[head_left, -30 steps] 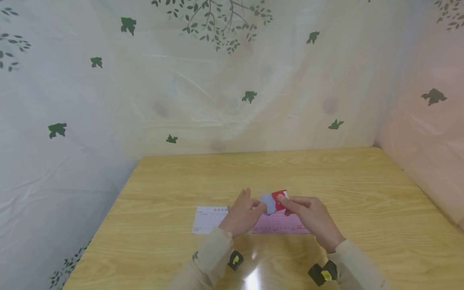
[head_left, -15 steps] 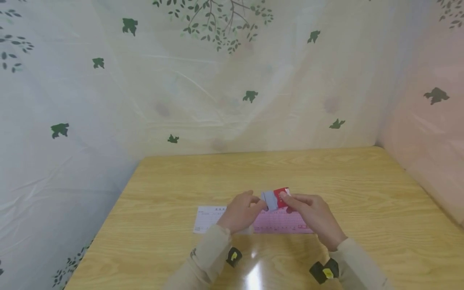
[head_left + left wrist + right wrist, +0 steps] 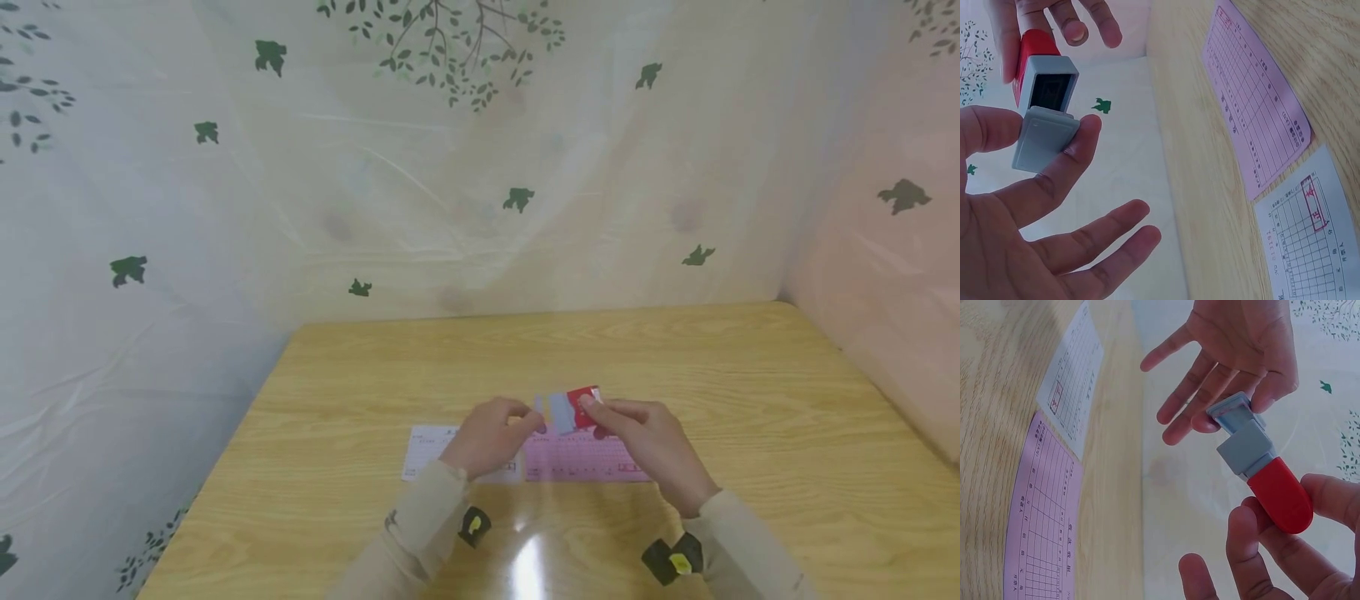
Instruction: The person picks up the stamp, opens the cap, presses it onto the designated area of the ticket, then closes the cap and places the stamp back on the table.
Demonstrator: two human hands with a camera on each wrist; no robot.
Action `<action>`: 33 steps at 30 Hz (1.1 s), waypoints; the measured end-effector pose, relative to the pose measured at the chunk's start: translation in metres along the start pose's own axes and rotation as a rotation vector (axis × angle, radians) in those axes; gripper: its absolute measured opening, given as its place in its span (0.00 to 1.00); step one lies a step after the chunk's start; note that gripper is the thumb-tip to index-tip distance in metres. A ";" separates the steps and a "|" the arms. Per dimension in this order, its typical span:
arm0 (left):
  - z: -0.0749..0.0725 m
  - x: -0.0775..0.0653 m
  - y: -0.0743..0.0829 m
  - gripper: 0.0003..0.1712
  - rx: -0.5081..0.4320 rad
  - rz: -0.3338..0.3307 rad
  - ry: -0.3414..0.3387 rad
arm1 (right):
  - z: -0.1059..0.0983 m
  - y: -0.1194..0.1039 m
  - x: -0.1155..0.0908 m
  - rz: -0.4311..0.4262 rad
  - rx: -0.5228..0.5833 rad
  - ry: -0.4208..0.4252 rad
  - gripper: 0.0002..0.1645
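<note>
My right hand holds a small stamp by its red rounded handle, between thumb and fingers. The stamp's grey head points left towards my left hand. Thumb and forefinger of the left hand pinch a grey cap, its other fingers spread. In the left wrist view the dark stamping face shows, with the cap close beside its rim; whether they touch I cannot tell. Below the hands lie a white form with a red boxed mark and a pink form, side by side.
The forms lie on a wood-grain table. Pale curtains with green leaf and bird prints hang behind the table and along both sides. Dark straps with yellow patches show by the sleeves.
My left hand has moved left with the cap, which has come away from the stamp's head. My right hand has risen slightly and keeps hold of the stamp.
</note>
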State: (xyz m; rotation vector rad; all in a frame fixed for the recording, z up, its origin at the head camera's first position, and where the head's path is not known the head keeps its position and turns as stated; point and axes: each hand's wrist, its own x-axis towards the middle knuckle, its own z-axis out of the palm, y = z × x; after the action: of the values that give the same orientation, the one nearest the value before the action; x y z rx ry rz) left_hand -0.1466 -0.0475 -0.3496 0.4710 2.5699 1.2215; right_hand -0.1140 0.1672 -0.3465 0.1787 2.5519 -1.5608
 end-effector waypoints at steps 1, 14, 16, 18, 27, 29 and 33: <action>-0.001 0.000 -0.001 0.23 0.001 -0.009 0.001 | 0.000 0.000 0.000 0.000 0.001 -0.002 0.39; -0.017 -0.005 -0.013 0.22 -0.003 -0.021 0.000 | 0.003 0.001 0.003 0.006 0.020 -0.019 0.39; -0.020 -0.005 -0.015 0.23 -0.004 -0.027 0.001 | 0.003 0.001 0.003 0.012 0.020 -0.023 0.39; -0.023 -0.005 -0.018 0.23 0.008 -0.031 0.006 | 0.003 0.001 0.003 0.016 0.013 -0.027 0.39; -0.038 -0.010 -0.026 0.22 0.035 -0.052 0.047 | 0.004 0.001 0.004 -0.006 0.003 -0.028 0.37; -0.041 -0.012 -0.027 0.22 0.048 -0.059 0.056 | 0.004 0.001 0.005 -0.008 0.006 -0.027 0.36; -0.047 -0.016 -0.029 0.22 0.047 -0.089 0.070 | 0.005 0.001 0.006 -0.007 0.005 -0.030 0.35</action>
State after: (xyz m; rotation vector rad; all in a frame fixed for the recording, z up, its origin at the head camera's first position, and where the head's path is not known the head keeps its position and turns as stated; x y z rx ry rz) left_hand -0.1542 -0.1036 -0.3421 0.3255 2.6524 1.1695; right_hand -0.1192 0.1633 -0.3509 0.1463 2.5288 -1.5604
